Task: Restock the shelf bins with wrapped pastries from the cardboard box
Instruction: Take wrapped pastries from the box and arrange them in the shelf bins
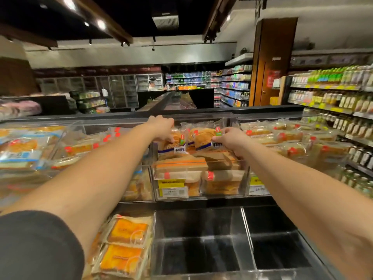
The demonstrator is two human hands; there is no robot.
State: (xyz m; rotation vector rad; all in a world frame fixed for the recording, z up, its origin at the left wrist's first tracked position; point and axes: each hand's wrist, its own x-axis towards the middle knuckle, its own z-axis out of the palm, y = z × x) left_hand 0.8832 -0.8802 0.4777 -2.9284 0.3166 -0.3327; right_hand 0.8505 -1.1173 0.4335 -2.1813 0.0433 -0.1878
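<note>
Both arms reach forward over a clear plastic shelf bin in the middle of the top shelf. My left hand grips the top of a wrapped pastry standing at the bin's back left. Beside it, my right hand grips a second wrapped pastry by its right edge. Flat wrapped pastries lie stacked in the bin below them. The cardboard box is not in view.
Neighbouring clear bins on the left and right hold wrapped pastries. On the lower shelf, one bin holds orange packs and two dark bins beside it look bare. Bottle shelves line the right aisle. A person stands far back.
</note>
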